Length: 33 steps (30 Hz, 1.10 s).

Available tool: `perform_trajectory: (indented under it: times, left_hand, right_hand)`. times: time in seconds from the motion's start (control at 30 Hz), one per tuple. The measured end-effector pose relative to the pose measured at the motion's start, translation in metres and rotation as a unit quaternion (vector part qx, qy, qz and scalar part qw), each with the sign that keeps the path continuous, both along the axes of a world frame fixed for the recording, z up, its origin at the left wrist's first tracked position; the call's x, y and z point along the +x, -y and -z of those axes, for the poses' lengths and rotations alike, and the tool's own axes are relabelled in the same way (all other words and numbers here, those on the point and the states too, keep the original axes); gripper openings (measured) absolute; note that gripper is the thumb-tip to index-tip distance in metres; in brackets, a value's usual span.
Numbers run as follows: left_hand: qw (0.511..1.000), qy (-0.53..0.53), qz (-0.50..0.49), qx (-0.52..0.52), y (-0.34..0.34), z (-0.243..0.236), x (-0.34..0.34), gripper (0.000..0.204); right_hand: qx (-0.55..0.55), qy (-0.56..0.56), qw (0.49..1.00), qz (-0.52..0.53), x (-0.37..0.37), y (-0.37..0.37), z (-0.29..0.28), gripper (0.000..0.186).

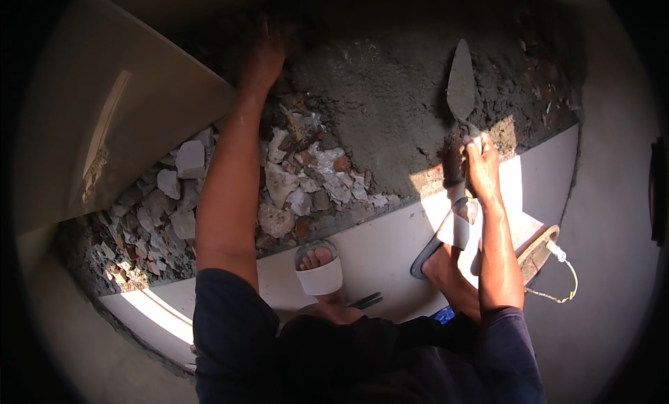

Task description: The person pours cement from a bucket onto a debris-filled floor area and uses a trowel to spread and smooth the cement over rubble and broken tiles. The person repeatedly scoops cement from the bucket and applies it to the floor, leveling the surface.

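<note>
Grey mortar covers the upper middle of the ground in a broad bed, and that stretch looks spread and roughly levelled, though its surface is streaked and its right side is lumpy. The person's right hand is closed round the handle of a trowel, whose blade points away over the bed; whether it touches the mortar or sits just above it, I cannot tell. The left hand reaches to the bed's shadowed far left edge, its fingers dim and blurred, so I cannot tell whether they are open or hold something. Below that hand and out to the left, broken stones and bits of brick lie bare on both sides of the forearm, with no even layer over them. A big beige panel borders them, one corner beside the forearm, and a pale floor strip runs along the near side. I would judge the work part done: the middle is coated, the rubble side not.
</note>
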State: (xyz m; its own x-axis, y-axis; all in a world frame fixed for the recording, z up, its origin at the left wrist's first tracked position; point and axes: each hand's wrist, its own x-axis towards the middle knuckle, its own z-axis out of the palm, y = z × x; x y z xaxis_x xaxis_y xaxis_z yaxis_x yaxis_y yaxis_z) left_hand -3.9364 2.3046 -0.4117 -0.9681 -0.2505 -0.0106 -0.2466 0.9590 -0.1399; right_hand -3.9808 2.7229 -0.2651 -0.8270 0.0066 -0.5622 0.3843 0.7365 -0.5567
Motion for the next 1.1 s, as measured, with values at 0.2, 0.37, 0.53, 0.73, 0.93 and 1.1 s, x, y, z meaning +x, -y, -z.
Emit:
perform_trajectory:
  times: [0.2,0.37,0.53,0.73,0.93,1.1]
  left_hand:
    - [0.779,-0.279,-0.192,0.528,-0.083,-0.054,0.1,0.047]
    - [0.691,-0.206,-0.292,0.629,-0.168,-0.07,0.219,0.041]
    - [0.674,-0.161,-0.292,0.659,-0.196,-0.069,0.256,0.04]
    - [0.73,-0.156,-0.262,0.612,-0.17,-0.074,0.25,0.037]
    - [0.712,-0.159,-0.261,0.632,-0.18,-0.07,0.247,0.035]
    - [0.713,-0.131,-0.256,0.639,-0.193,-0.075,0.262,0.035]
  right_hand:
    - [0.068,-0.105,0.988,-0.086,0.027,-0.014,0.006,0.032]
    - [0.162,-0.007,0.933,-0.321,0.11,-0.028,-0.004,0.04]
    - [0.247,-0.019,0.883,-0.398,0.129,-0.056,0.002,0.034]
    - [0.335,-0.154,0.909,-0.196,0.058,-0.086,0.004,0.041]
    - [0.265,-0.108,0.9,-0.329,0.077,-0.064,-0.013,0.044]
    - [0.311,-0.095,0.925,-0.197,0.033,-0.065,0.018,0.041]
